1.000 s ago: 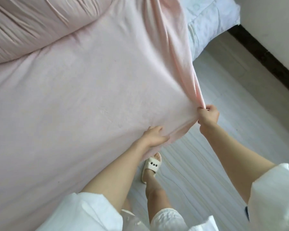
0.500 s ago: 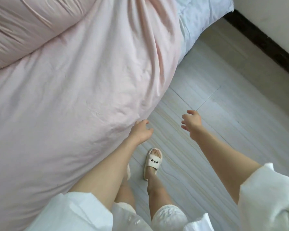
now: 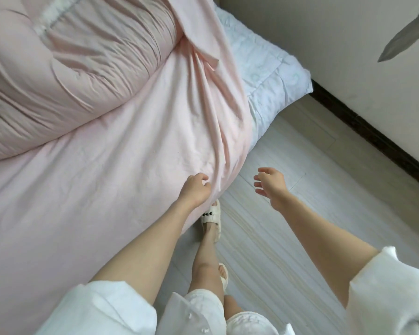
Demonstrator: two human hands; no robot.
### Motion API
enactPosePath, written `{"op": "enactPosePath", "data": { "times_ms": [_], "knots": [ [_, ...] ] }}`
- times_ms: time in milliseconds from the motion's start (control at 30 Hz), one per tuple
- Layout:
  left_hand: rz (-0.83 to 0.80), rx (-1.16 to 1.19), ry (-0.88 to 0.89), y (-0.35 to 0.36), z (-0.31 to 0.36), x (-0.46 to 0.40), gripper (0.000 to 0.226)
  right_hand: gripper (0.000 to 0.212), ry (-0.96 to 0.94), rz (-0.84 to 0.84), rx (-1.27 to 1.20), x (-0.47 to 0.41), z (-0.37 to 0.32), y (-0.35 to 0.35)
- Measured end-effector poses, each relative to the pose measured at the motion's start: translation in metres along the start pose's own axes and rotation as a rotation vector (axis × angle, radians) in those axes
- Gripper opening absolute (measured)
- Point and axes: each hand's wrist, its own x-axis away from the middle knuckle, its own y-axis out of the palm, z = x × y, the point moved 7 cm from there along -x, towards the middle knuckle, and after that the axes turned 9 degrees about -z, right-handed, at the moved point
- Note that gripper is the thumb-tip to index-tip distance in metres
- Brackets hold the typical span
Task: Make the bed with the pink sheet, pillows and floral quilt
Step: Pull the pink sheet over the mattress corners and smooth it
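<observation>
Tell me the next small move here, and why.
Probably take the bunched edge of the pink cotton sheet in both hands and draw it toward the uncovered white quilted mattress corner. Folds gather there, the left hand only hovers at the sheet's edge, and the right hand hangs free over the floor.

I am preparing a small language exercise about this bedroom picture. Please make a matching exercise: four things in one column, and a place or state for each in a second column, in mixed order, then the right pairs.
Things:
1. pink sheet
2. left hand
3. right hand
4. white mattress corner

Places or states:
A. open in the air above the floor, holding nothing
B. uncovered, near the wall
C. spread over the bed, wrinkled at the edge
D. at the sheet's edge, fingers loosely curled

Pairs: 1-C, 2-D, 3-A, 4-B
</observation>
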Motion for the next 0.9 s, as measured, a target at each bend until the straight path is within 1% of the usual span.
{"op": "enactPosePath", "data": {
  "times_ms": [133,267,433,500,633,700,767,800,833,867,900],
  "knots": [
    [0.014,0.079,0.039,-0.038,0.043,-0.040,0.038,0.041,-0.031,0.013,0.007,-0.035,-0.064,-0.002],
    [0.036,0.141,0.053,-0.085,0.083,-0.089,0.037,0.040,-0.021,0.004,0.040,-0.085,-0.126,0.002],
    [0.077,0.172,0.058,-0.138,0.121,-0.142,0.037,0.041,-0.021,0.008,0.084,-0.140,-0.184,0.006],
    [0.093,0.217,0.046,-0.157,0.135,-0.167,0.038,0.044,-0.026,0.003,0.138,-0.167,-0.206,0.006],
    [0.104,0.318,0.027,-0.175,0.150,-0.193,0.042,0.053,-0.067,-0.049,0.335,-0.204,-0.241,0.010],
    [0.107,0.358,0.008,-0.179,0.154,-0.205,0.043,0.048,-0.068,-0.089,0.363,-0.229,-0.258,0.011],
    [0.123,0.418,-0.016,-0.185,0.156,-0.215,0.042,0.024,-0.082,-0.128,0.388,-0.256,-0.273,0.017],
    [0.133,0.448,-0.024,-0.188,0.156,-0.219,0.042,0.020,-0.100,-0.124,0.411,-0.267,-0.281,0.019],
    [0.147,0.481,-0.036,-0.191,0.155,-0.224,0.042,0.018,-0.115,-0.122,0.434,-0.278,-0.288,0.022],
    [0.176,0.522,-0.059,-0.195,0.155,-0.229,0.041,0.021,-0.134,-0.132,0.443,-0.291,-0.296,0.027],
    [0.203,0.566,-0.081,-0.198,0.154,-0.235,0.040,0.032,-0.161,-0.160,0.418,-0.303,-0.304,0.033]
  ]
}}
